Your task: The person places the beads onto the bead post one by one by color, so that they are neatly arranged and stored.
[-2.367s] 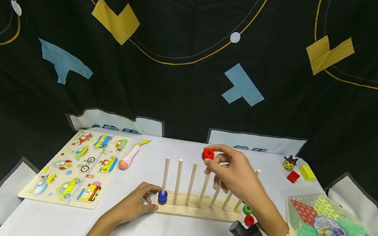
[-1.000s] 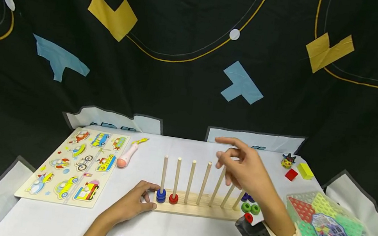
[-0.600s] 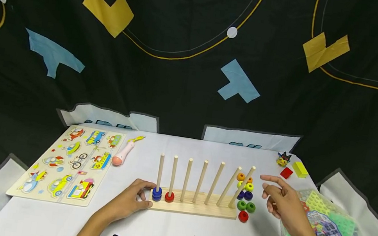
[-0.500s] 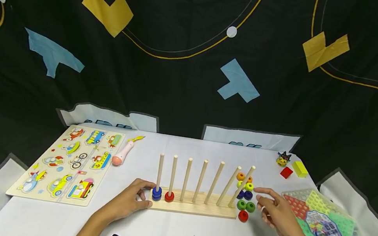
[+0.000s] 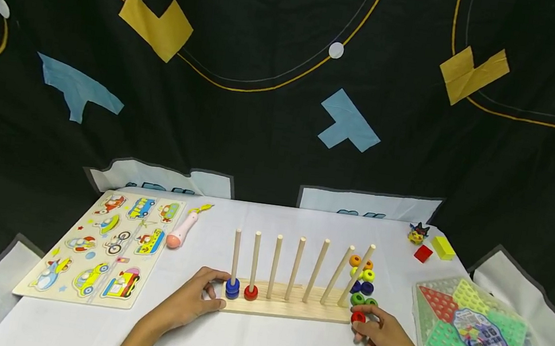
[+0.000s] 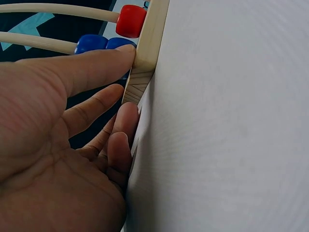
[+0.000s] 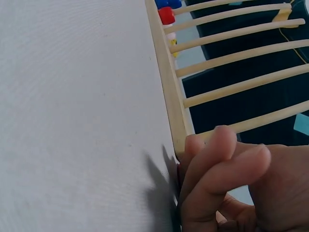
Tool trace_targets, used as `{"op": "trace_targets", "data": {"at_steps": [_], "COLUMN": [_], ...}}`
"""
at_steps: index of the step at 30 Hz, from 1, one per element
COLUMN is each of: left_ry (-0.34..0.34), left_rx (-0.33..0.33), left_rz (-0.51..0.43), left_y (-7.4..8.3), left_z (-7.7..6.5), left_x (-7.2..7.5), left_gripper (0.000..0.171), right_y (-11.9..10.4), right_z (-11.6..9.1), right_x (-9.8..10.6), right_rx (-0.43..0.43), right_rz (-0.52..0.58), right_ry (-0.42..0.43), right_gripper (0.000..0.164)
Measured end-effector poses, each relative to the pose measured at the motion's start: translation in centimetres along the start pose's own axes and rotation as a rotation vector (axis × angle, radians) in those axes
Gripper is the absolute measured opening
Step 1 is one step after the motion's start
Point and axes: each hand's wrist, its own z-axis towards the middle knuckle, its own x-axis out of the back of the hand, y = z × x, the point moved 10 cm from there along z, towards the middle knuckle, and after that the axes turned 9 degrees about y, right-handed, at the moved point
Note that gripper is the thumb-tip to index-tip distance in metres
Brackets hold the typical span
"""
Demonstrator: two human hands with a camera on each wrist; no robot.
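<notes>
A wooden peg stand (image 5: 287, 309) with a row of upright pegs lies across the middle of the table. Two blue beads (image 5: 232, 288) are stacked on its leftmost peg, and one red bead (image 5: 250, 292) is on the peg beside it. My left hand (image 5: 189, 299) grips the stand's left end; in the left wrist view the thumb and fingers are around the wooden end (image 6: 140, 79). Just off the right end, my right hand (image 5: 387, 337) pinches another red bead (image 5: 358, 317) between thumb and index finger. Fingers hide that bead in the right wrist view.
Behind the right end lie pairs of green beads (image 5: 358, 299), purple beads (image 5: 366, 288), yellow beads (image 5: 368, 275) and orange beads (image 5: 355, 260). A puzzle board (image 5: 102, 247) and pink toy (image 5: 182, 232) lie left. A game box (image 5: 486, 337) lies right, with small blocks (image 5: 442, 248) behind.
A red bead carried by my right hand was placed on the second peg. The hand then moved right, came down and took hold of the other red bead. My left hand stays at the stand.
</notes>
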Motion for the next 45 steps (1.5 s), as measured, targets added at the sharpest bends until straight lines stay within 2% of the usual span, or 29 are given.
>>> {"op": "trace_targets", "data": {"at_steps": [6, 10, 15, 20, 23, 27, 31, 35, 38, 45], "left_ry": [-0.002, -0.009, -0.003, 0.002, -0.007, -0.008, -0.003, -0.005, -0.003, 0.000], "left_rx": [0.009, 0.009, 0.006, 0.006, 0.007, 0.004, 0.000, -0.001, -0.003, -0.004], "left_rz": [0.010, 0.025, 0.046, 0.048, 0.035, 0.023, 0.016, -0.001, -0.012, 0.006], "left_y": [0.0, 0.0, 0.0, 0.0, 0.0, 0.0, 0.0, 0.0, 0.1, 0.0], "left_z": [-0.1, -0.1, -0.1, 0.0, 0.0, -0.1, -0.2, -0.3, -0.3, -0.2], "left_x": [0.2, 0.3, 0.6, 0.7, 0.6, 0.5, 0.3, 0.1, 0.1, 0.1], "left_gripper": [0.048, 0.047, 0.047, 0.048, 0.048, 0.049, 0.049, 0.049, 0.050, 0.050], "right_y": [-0.2, -1.9, -7.3, -14.6, -18.9, -23.5, -26.2, -27.4, -27.9, -27.6], "right_z": [0.2, -0.1, -1.0, -2.2, -3.1, -3.5, -3.1, -2.5, -2.1, -1.5], "right_x": [0.1, 1.0, 3.2, 5.1, 5.0, 2.2, -2.6, -7.5, -10.3, -14.0], "right_rx": [0.011, 0.010, 0.071, 0.248, 0.369, 0.480, 0.497, 0.488, 0.506, 0.538], "right_rz": [-0.021, -0.055, -0.105, -0.127, -0.141, -0.158, -0.167, -0.235, -0.292, -0.339], "right_ry": [0.028, 0.108, 0.242, 0.312, 0.328, 0.272, 0.144, 0.038, -0.013, -0.104], "right_gripper": [0.054, 0.053, 0.048, 0.052, 0.056, 0.049, 0.042, 0.043, 0.041, 0.033]}}
